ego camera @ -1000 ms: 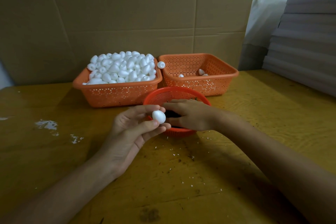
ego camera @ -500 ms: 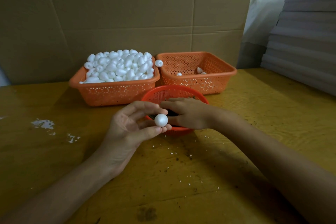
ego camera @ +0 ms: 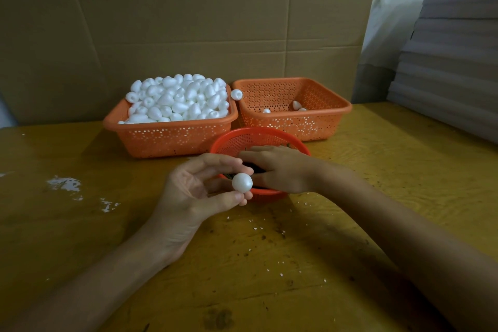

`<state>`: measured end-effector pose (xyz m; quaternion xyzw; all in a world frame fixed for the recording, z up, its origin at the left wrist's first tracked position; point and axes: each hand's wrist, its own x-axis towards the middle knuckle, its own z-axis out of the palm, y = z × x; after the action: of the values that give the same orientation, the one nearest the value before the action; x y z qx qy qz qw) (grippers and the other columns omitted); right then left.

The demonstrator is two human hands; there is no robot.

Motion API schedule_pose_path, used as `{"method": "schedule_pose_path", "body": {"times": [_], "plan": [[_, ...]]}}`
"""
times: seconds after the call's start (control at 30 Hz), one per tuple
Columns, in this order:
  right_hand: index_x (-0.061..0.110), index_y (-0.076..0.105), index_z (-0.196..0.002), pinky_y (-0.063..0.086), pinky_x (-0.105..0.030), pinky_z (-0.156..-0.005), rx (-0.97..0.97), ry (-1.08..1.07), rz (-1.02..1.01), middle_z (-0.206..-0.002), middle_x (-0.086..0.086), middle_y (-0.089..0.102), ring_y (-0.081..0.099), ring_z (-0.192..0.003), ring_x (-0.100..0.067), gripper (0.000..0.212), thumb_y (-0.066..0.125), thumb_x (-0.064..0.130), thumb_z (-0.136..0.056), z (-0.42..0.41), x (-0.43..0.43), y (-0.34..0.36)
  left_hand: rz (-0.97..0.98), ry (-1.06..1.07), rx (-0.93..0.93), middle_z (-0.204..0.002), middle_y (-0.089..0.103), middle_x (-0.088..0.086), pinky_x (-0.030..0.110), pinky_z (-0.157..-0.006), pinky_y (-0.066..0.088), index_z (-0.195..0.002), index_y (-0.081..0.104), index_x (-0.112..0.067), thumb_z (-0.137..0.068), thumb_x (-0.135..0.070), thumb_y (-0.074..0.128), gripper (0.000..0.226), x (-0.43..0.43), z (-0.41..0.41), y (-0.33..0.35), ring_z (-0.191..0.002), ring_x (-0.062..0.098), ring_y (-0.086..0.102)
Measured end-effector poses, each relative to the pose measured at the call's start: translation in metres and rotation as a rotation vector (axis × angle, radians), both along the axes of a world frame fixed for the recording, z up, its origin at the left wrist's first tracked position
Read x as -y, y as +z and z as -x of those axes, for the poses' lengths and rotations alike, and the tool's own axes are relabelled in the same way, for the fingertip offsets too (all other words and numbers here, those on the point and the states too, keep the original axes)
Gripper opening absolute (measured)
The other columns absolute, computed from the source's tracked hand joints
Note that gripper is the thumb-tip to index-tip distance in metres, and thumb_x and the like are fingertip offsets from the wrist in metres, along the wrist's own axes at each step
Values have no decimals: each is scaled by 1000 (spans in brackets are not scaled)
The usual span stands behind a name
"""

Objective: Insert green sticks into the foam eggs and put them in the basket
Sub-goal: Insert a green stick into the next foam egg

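With left hand (ego camera: 199, 197), pinches a small white foam egg (ego camera: 242, 182) between thumb and fingertips, just in front of the round red plastic mesh basket (ego camera: 237, 140). With right hand (ego camera: 280, 168), reaches palm-down into that basket over dark green sticks (ego camera: 228, 176); cannot tell whether gripping any. Faces, behind it, a heaped orange rectangular plastic basket (ego camera: 167, 140) to the left and a near-empty orange rectangular plastic basket (ego camera: 323, 118) to the right.

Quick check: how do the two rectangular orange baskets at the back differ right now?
The left basket is heaped with white foam eggs above its rim; the right basket holds only about three on its floor. The left basket's inner walls are hidden by the pile; the right basket's perforated inner walls show plainly. Shared: both are orange, perforated and rectangular, and stand side by side on the table.
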<state>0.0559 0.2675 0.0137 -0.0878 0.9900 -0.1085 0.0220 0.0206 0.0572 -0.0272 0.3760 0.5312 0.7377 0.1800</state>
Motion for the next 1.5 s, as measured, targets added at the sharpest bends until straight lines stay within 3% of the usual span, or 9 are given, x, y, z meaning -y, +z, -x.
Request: {"method": "schedule_pose_path", "body": {"times": [0.43,0.7,0.9,1.1,1.33,1.5], "plan": [[29,56,-139,45,-51,-102,16,-12,13,-126,1,60,56,-122,-22,37,48,41,-105,0,0,1,54,42,-5,-113,77,17,31,-76,61,-107,80,-17,-69,-18,91,39,0,-2,0,-87,30,77],[33,55,-141,43,-49,-104,18,-6,20,-131,4,59,55,-126,-20,39,49,43,-103,-1,1,1,77,71,19,-96,78,20,30,-74,61,-104,81,-13,-66,-36,98,47,0,-1,-2,-80,30,76],[33,55,-141,43,-47,-104,17,-12,15,-130,5,58,55,-126,-20,37,51,40,-105,0,0,1,55,79,85,-94,77,22,28,-76,61,-99,82,-14,-66,-23,93,35,-1,-2,1,-80,30,76],[32,56,-139,44,-48,-103,13,-11,20,-126,6,59,56,-123,-19,34,52,40,-106,0,0,1,-1,56,131,-108,75,26,28,-74,62,-94,79,-13,-67,-15,89,30,-3,-5,3,-92,40,77],[30,52,-145,43,-50,-104,17,-16,-2,-130,2,59,55,-127,-22,40,50,40,-107,0,0,2,-18,22,148,-116,74,24,29,-76,62,-121,75,-18,-73,-12,88,50,-2,-3,4,-98,40,77],[30,56,-135,44,-48,-102,11,-4,11,-121,8,57,56,-122,-21,31,51,40,-107,0,-1,0,-32,14,153,-117,75,22,28,-76,62,-109,80,-16,-72,-14,84,37,-2,-4,4,-98,40,77]]}}
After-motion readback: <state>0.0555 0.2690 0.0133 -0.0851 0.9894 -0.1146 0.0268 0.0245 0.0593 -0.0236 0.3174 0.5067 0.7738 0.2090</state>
